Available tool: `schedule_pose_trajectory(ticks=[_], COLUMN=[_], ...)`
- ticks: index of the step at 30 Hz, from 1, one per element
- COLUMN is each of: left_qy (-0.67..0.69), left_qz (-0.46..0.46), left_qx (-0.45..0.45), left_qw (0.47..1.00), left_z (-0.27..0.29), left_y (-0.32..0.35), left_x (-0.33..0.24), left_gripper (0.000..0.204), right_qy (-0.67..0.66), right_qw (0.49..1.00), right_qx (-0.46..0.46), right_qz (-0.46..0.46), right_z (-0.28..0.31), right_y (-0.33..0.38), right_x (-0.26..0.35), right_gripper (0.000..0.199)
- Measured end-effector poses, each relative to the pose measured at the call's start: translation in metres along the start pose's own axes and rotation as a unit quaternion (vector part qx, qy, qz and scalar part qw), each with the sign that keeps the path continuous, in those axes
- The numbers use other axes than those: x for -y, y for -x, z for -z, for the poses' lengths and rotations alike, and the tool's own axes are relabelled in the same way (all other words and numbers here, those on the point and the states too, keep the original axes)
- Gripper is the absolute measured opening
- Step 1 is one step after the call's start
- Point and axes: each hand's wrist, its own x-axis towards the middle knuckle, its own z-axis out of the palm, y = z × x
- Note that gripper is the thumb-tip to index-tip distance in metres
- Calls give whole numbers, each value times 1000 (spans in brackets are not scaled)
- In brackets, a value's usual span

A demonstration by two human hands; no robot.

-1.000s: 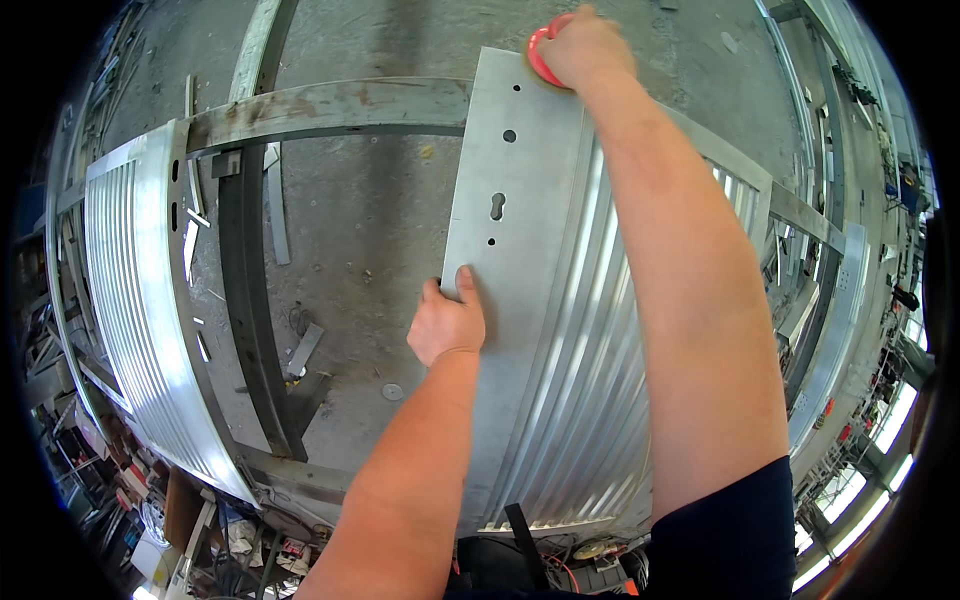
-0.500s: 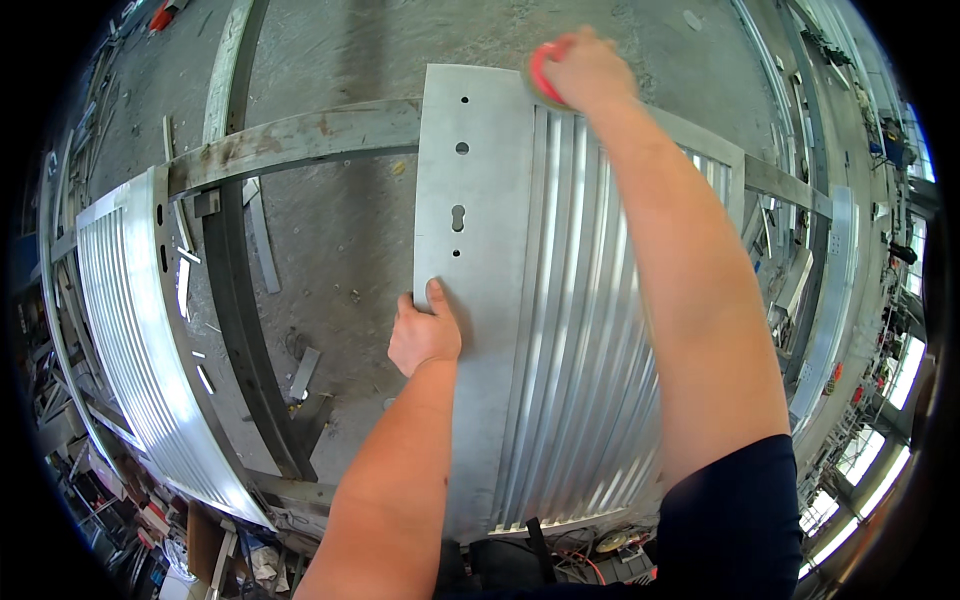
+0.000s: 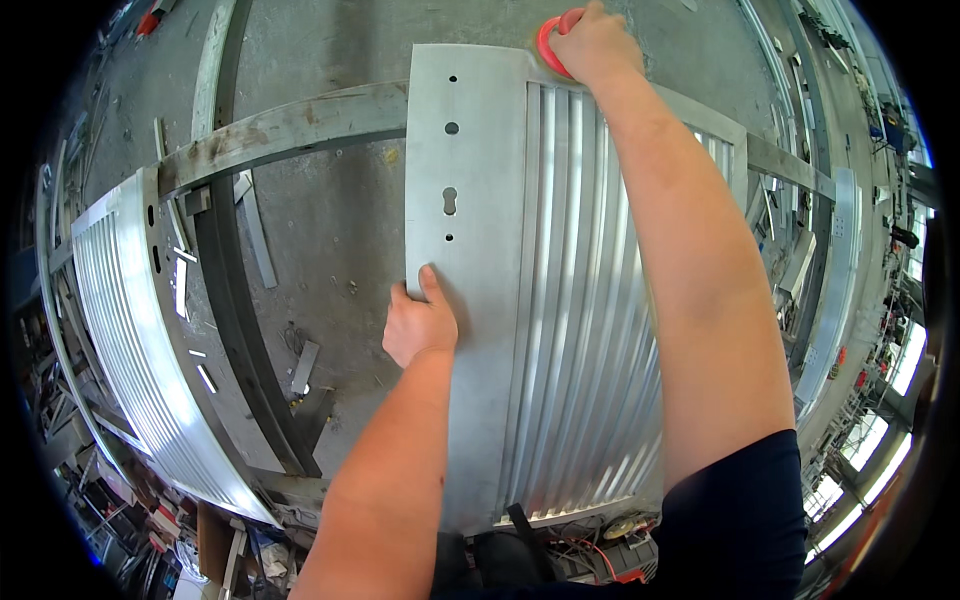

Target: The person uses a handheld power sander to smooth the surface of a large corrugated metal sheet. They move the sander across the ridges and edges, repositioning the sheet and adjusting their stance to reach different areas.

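Observation:
A silver metal panel [image 3: 468,300] with a ribbed right part lies before me. Its flat left strip has round holes and a keyhole-shaped slot. My left hand [image 3: 420,322] grips the panel's left edge, thumb on top and fingers hidden underneath. At the far edge, my right hand [image 3: 602,46] is closed on a red ring-shaped thing [image 3: 546,44] with a pale tan rim. This rim is at or just over the panel's far edge; contact cannot be made out. My right forearm covers part of the ribs.
A second ribbed panel [image 3: 125,330] lies at the left. Steel beams [image 3: 300,122] run under the panels above the concrete floor, with offcuts [image 3: 258,230] between them. Tools and cables [image 3: 600,550] lie at the near edge. Long metal profiles [image 3: 835,270] stand at the right.
My right hand has moved slightly farther away with the red ring-shaped thing, which shows more clearly. The view has shifted a little; my left hand keeps its grip on the panel edge.

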Motion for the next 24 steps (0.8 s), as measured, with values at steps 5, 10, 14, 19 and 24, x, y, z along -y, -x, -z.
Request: schedule_pose_trajectory(ticks=[5,10,14,19,24], left_qy=[4,0,2,4,5], left_qz=[-3,-4,-9,-7,-2], left_qx=[3,-5,-12,-3,-8], left_qw=[1000,1000,1000,1000,1000], left_z=[-1,-3,-2,-4,-2], left_y=[-2,-4,-4,-4,-3], left_x=[3,4,5,4,3], left_gripper=[74,73,76,79,79], right_qy=[-13,28,-29,49,-43], right_qw=[1000,999,999,988,999], right_qx=[-3,-39,-13,-144,-18], right_qz=[-24,-9,-5,9,7], right_z=[15,-2,11,-6,18], right_y=[11,18,3,26,11], right_x=[20,35,24,27,20], right_gripper=[50,49,50,47,44])
